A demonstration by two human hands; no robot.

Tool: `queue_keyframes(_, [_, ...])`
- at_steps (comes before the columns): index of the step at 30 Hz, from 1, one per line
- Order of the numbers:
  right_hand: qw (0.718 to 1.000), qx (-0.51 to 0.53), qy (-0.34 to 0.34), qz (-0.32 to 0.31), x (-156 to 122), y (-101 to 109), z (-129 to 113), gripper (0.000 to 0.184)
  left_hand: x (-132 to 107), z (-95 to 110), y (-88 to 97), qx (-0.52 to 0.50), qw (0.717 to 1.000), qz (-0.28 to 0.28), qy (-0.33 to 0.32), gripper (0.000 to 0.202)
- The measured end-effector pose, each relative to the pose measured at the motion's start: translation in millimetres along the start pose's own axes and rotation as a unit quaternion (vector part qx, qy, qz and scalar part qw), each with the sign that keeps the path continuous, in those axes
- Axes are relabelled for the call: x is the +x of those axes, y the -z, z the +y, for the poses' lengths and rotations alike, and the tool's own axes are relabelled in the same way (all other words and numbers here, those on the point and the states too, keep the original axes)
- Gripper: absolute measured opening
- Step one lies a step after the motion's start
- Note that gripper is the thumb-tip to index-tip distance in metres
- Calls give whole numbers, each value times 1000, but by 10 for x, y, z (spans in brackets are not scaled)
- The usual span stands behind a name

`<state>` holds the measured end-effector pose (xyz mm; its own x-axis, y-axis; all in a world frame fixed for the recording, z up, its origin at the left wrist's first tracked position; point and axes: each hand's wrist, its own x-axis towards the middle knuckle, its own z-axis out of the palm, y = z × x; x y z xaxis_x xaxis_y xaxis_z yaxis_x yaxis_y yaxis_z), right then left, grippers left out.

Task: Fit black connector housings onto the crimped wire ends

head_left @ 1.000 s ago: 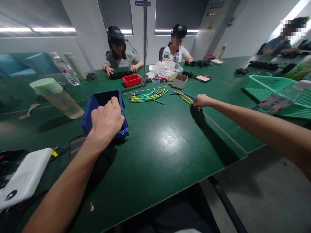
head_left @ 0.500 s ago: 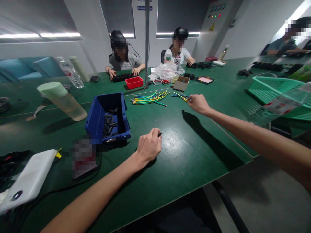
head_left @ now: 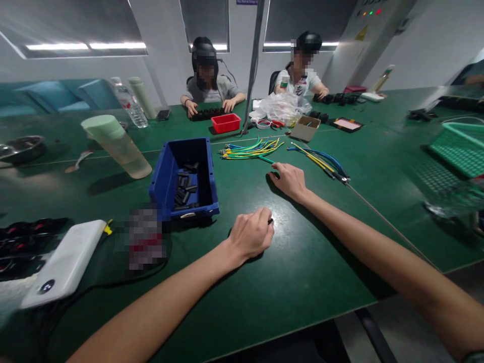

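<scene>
Left hand [head_left: 251, 234] closed around a small black piece [head_left: 269, 221] over the counter [head_left: 283, 287], right hand [head_left: 289, 180] beside a green wire's [head_left: 266, 160] tip, grip unclear, blue bin [head_left: 159, 189] at left

Single head-worn view, facing forward and slightly down over a green table [head_left: 317, 282] from its near edge, left hand [head_left: 250, 233] and right hand [head_left: 289, 180] fairly close, far wall [head_left: 240, 43] across the top, right margin blurred, apparently lens-stretched.
</scene>
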<state>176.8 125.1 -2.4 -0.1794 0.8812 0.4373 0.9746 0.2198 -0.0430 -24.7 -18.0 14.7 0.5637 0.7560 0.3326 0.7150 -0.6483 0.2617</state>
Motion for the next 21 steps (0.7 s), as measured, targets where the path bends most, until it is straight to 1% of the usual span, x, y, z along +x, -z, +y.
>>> queue_keyframes(3, [997, 40, 53, 28, 196, -123, -190, 44, -1, -8, -2, 4, 1000, 10, -14, 16])
queue_keyframes(5, [994, 66, 77, 43, 341, -219, -320, 51, 3, -14, -3, 9, 1000, 14, -18, 16])
queue_keyframes(10, [993, 87, 77, 26, 746, -455, -579, 72, 16, -28, 1, 11, 1000, 13, -22, 11])
queue_keyframes(14, [993, 89, 80, 12, 1100, -624, -740, 91, 18, -36, 15, 12, 999, -9, -36, 10])
queue_keyframes(16, [993, 86, 81, -1, 1254, -694, -807, 94, 21, -38, 21, 12, 999, -21, -36, 9])
queue_keyframes(18, [993, 86, 80, -27, 1369, -744, -856, 91, 26, -42, 21, 14, 999, -28, -33, 7])
queue_keyframes(21, [990, 92, 78, -68, 1456, -783, -886, 85, 36, -47, 11, 18, 999, -25, -37, 6])
